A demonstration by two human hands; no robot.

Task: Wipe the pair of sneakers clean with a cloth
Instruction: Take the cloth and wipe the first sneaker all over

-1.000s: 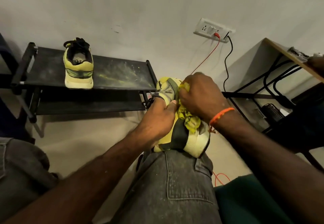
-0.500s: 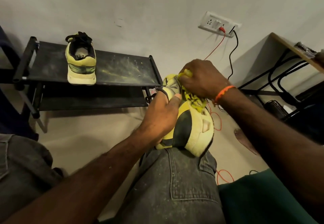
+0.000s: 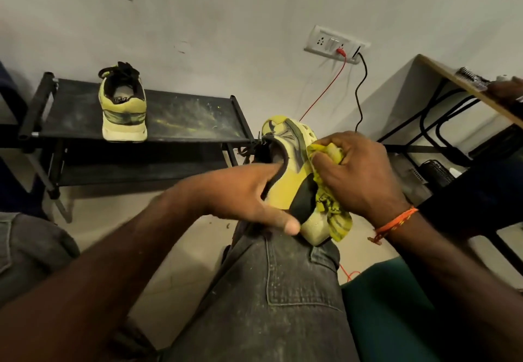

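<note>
We hold one yellow sneaker point(image 3: 285, 180) on our right knee point(image 3: 283, 271), heel toward us and toe pointing at the wall. Our left hand point(image 3: 243, 194) grips it at the collar: the forefinger reaches into the opening and the thumb presses against the dark heel patch. Our right hand point(image 3: 359, 172) is curled tight round a bunched yellow cloth point(image 3: 331, 206), pressing it to the shoe's outer side; a loose end of the cloth hangs over the heel sole. An orange thread band point(image 3: 396, 220) circles that wrist. The second sneaker point(image 3: 123, 107) stands upright, heel toward us, on the top of a dusty black shoe rack point(image 3: 186, 118), well apart from our hands. It carries small lettering on its heel tab, too blurred to read. A grey logo mark on the held shoe's side is likewise unreadable.
</note>
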